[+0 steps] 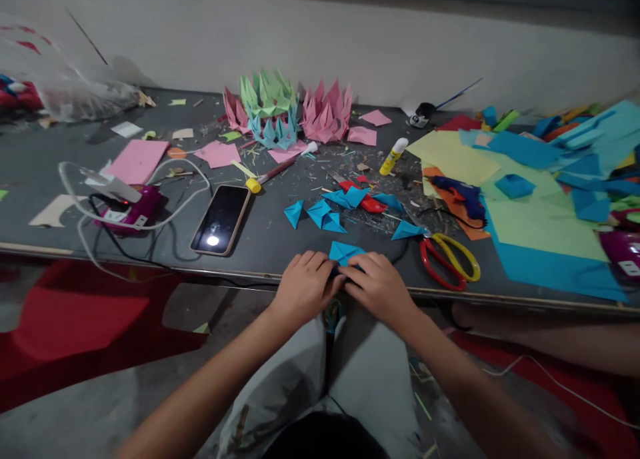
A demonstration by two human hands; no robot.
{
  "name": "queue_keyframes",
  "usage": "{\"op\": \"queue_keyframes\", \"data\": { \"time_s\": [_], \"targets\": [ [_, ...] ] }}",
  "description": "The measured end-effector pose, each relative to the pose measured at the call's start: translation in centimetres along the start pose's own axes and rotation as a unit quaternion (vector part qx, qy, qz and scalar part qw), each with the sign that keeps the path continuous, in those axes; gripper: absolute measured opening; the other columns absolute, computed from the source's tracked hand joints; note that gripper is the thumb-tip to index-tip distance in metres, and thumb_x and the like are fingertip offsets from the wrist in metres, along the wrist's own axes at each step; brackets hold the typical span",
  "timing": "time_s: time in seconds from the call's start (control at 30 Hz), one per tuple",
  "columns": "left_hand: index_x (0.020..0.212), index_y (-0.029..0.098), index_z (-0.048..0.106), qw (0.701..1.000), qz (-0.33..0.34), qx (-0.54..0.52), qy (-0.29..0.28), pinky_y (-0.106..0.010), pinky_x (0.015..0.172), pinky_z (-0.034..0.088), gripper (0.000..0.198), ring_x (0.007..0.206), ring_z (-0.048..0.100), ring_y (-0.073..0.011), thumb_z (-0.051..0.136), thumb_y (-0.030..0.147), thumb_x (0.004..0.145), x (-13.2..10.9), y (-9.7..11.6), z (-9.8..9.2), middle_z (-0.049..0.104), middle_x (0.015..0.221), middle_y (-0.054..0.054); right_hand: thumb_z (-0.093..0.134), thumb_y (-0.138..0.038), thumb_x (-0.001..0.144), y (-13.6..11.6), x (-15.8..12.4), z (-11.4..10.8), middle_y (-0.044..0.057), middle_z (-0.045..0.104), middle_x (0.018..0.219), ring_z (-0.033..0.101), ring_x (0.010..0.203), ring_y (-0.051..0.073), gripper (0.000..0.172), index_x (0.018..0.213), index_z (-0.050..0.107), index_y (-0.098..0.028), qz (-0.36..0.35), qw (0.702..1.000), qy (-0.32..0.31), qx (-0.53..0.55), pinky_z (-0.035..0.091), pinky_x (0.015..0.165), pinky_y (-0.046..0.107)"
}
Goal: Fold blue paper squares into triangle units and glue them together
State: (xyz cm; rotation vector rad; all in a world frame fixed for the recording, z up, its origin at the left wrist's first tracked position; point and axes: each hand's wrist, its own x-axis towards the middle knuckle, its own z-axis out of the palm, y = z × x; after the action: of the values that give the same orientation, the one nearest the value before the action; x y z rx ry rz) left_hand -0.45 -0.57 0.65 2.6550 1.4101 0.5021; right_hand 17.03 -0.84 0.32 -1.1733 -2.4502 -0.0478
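Observation:
At the table's front edge, my left hand [306, 284] and my right hand [379, 282] meet over a piece of folded blue paper [345, 251]. Fingers of both hands are bent and pressed on its near side, so that part of the paper is hidden. Just beyond lie several folded blue paper pieces [324, 214], loosely grouped. To the right of my right hand rest scissors [445, 262] with one red and one yellow handle. A phone [221, 219] lies left of my left hand.
Folded-paper crowns in green [270, 92] and pink [327, 112] stand near the wall. A glue stick [394, 156] is upright behind the blue pieces. Paper sheets [545, 226] cover the right side. A purple power block [131, 209] with looping cables sits left. Another person's arm [545, 346] shows at right.

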Motion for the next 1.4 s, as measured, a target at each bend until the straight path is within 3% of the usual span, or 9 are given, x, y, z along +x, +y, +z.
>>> {"op": "queue_keyframes", "data": {
  "time_s": [0.13,0.3,0.53,0.67,0.9,1.23,1.4],
  "targets": [
    [0.112,0.015,0.054,0.999,-0.003,-0.052,0.004,-0.034,0.073,0.041,0.03,0.084,0.054,-0.0195,0.041,0.03,0.09,1.2,-0.5,0.0,0.065,0.092,-0.005,0.047,-0.017,0.086,1.6,0.3,-0.2,0.006,0.064,0.083,0.05,0.075,0.019,0.02,0.089,0.067,-0.018,-0.001,0.999,-0.001,0.045,0.041,0.068,0.032],
    [0.087,0.017,0.064,0.997,0.027,-0.072,-0.019,-0.031,0.078,0.043,0.016,0.085,0.053,-0.0176,0.05,0.024,0.086,3.1,-2.2,0.3,0.062,0.09,-0.003,0.049,-0.016,0.085,3.9,0.7,-0.2,0.006,0.064,0.088,0.053,0.08,0.018,0.019,0.089,0.067,-0.019,-0.029,0.991,-0.046,0.121,0.044,0.074,0.032],
    [0.08,0.017,0.065,0.986,0.022,-0.165,-0.008,-0.031,0.076,0.044,0.009,0.082,0.054,-0.017,0.065,0.025,0.075,4.1,-3.3,1.0,0.06,0.085,-0.003,0.053,-0.025,0.084,4.9,1.0,-0.6,0.005,0.064,0.088,0.056,0.083,0.017,0.014,0.081,0.066,-0.021,0.055,0.961,-0.094,0.253,0.042,0.079,0.032],
    [0.076,0.017,0.065,0.972,0.025,-0.234,-0.01,-0.029,0.076,0.043,0.011,0.081,0.055,-0.0161,0.07,0.023,0.069,4.4,-3.8,1.4,0.059,0.082,-0.003,0.055,-0.029,0.081,4.9,1.4,-0.5,0.002,0.06,0.075,0.055,0.072,0.015,0.016,0.07,0.061,-0.02,0.141,0.942,-0.087,0.291,0.041,0.07,0.028],
    [0.074,0.018,0.065,0.966,0.013,-0.257,-0.007,-0.029,0.075,0.042,0.01,0.081,0.055,-0.0162,0.072,0.022,0.067,4.4,-4.0,1.8,0.058,0.082,-0.002,0.052,-0.028,0.078,4.2,2.3,0.1,-0.003,0.045,0.057,0.045,0.055,0.012,0.026,0.054,0.047,-0.02,0.221,0.939,-0.087,0.247,0.032,0.054,0.025],
    [0.077,0.017,0.066,0.971,0.007,-0.239,-0.017,-0.03,0.076,0.043,0.011,0.081,0.055,-0.0168,0.07,0.023,0.069,4.4,-3.7,1.3,0.059,0.084,-0.004,0.049,-0.024,0.075,3.8,2.4,0.8,-0.004,0.037,0.056,0.041,0.056,0.012,0.026,0.053,0.036,-0.021,0.222,0.955,-0.06,0.189,0.029,0.055,0.025],
    [0.084,0.02,0.065,0.983,0.079,-0.16,-0.038,-0.03,0.08,0.042,0.008,0.089,0.054,-0.0168,0.058,0.022,0.08,3.9,-3.1,0.7,0.061,0.094,-0.003,0.051,-0.023,0.074,3.8,2.6,0.9,-0.003,0.04,0.056,0.042,0.055,0.013,0.025,0.053,0.038,-0.022,0.22,0.957,-0.064,0.176,0.03,0.054,0.025]
  ]
}}
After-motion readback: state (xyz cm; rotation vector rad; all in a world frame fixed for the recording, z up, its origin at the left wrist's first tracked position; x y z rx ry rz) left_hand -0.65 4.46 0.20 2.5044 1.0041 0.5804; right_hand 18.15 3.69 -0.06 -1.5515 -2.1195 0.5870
